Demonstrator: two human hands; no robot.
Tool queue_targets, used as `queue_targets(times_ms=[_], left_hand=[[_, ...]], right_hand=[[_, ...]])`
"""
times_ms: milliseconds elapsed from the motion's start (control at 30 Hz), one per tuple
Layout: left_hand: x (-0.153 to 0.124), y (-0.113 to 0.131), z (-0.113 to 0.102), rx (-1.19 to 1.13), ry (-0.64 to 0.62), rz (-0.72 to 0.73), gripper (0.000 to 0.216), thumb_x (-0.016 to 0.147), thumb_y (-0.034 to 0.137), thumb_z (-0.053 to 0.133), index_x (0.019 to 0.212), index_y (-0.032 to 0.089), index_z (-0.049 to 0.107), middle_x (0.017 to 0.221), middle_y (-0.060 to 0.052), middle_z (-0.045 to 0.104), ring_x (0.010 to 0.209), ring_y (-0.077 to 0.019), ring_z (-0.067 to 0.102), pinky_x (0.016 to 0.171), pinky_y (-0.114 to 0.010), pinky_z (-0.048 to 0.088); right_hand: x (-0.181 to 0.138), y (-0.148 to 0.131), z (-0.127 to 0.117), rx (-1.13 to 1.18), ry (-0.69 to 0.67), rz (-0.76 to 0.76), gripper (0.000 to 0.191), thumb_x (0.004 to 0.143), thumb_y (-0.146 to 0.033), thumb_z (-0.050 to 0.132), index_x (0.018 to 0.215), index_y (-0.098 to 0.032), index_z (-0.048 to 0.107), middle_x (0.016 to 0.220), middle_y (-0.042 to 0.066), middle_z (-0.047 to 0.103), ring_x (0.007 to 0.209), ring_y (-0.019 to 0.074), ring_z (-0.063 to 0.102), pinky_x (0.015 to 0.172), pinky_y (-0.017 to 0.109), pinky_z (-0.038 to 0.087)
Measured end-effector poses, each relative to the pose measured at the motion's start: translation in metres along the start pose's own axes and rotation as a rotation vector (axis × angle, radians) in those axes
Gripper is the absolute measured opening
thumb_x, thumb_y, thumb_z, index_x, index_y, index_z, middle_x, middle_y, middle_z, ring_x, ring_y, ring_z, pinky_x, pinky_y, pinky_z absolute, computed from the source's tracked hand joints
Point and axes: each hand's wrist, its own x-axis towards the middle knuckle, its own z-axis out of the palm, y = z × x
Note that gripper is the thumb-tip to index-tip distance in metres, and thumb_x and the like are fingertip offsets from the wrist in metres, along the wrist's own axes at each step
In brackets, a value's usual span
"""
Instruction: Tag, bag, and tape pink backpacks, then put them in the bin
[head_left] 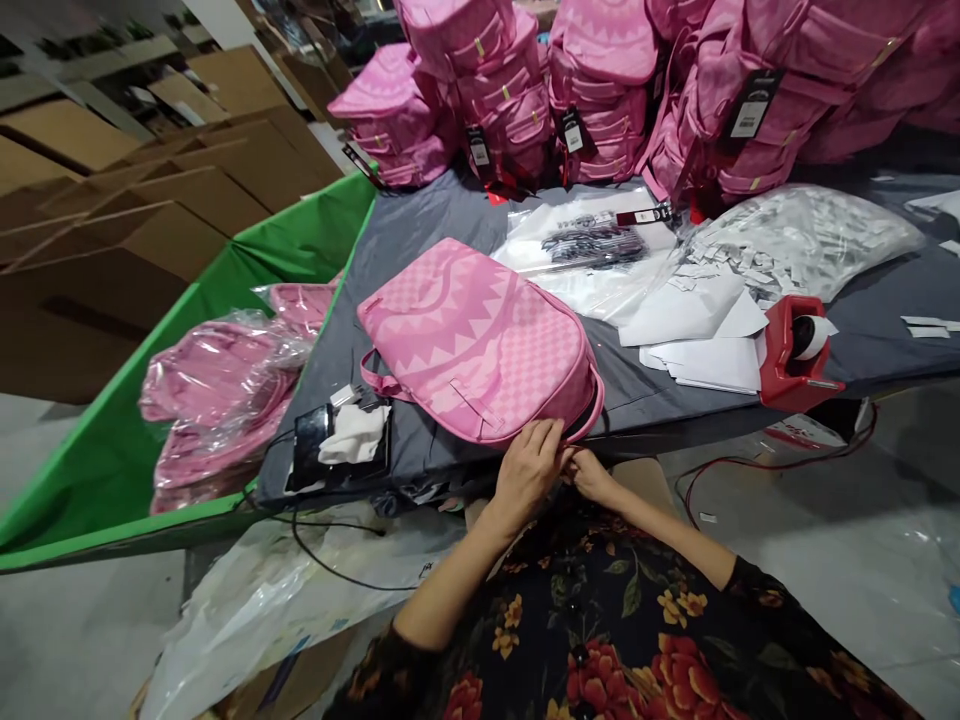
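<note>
A pink backpack (480,340) with a checkered pattern and a zigzag toothed print lies flat at the table's front edge, its top toward me. My left hand (529,465) is closed on the near rim of the backpack, fingers curled over the edge beside the dark zipper opening. Close against it, my right hand (590,474) pinches at the same rim. The exact bit between my right fingertips is hidden. The backpack's strap loop (382,378) sticks out on the left side.
Pink backpacks with black tags (574,130) stand along the back. A red tape dispenser (799,355), white papers (705,360) and a plastic bag of white pieces (810,240) lie right. Left, a green-lined bin (202,290) holds plastic-wrapped pink bags (225,380); cardboard boxes (150,240) stand beyond.
</note>
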Motion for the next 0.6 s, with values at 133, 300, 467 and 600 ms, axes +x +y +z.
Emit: queue_targets(times_ms=[133,300,467,600], left_hand=[[-0.036,-0.009,0.005,0.061,0.071,-0.021,0.023,0.101,0.015,0.054,0.121,0.014,0.064,0.109,-0.011,0.072,0.098,-0.0225,0.065,0.087,-0.036,0.051],[-0.010,-0.006,-0.002,-0.070,0.219,-0.043,0.014,0.104,0.025,0.056,0.109,0.018,0.067,0.091,-0.004,0.074,0.085,-0.0174,0.066,0.077,-0.031,0.043],[-0.004,-0.021,-0.015,-0.059,0.302,-0.063,0.020,0.102,0.034,0.061,0.110,0.015,0.063,0.076,-0.001,0.073,0.064,-0.0139,0.066,0.070,-0.029,0.042],[-0.013,-0.026,-0.017,-0.042,0.358,-0.142,0.026,0.101,0.042,0.062,0.103,0.016,0.061,0.057,0.006,0.060,0.051,-0.0134,0.060,0.066,-0.028,0.041]], right_hand=[[0.006,0.000,-0.004,-0.107,-0.011,-0.126,0.024,0.085,-0.024,0.054,0.062,-0.020,0.061,0.061,0.000,0.056,0.059,0.0137,0.051,0.060,0.027,0.048],[0.032,-0.022,-0.005,-0.165,-0.002,-0.193,0.032,0.085,-0.036,0.056,0.056,-0.022,0.057,0.054,0.001,0.053,0.062,0.0171,0.052,0.065,0.030,0.049],[0.016,-0.053,-0.029,-0.429,-0.054,-0.307,0.032,0.092,-0.040,0.061,0.067,-0.021,0.067,0.058,0.000,0.060,0.055,0.0131,0.051,0.059,0.025,0.044],[-0.001,-0.071,-0.038,-0.687,0.140,-0.491,0.022,0.098,-0.034,0.060,0.108,-0.026,0.078,0.088,0.007,0.071,0.077,0.0164,0.063,0.070,0.026,0.052]])
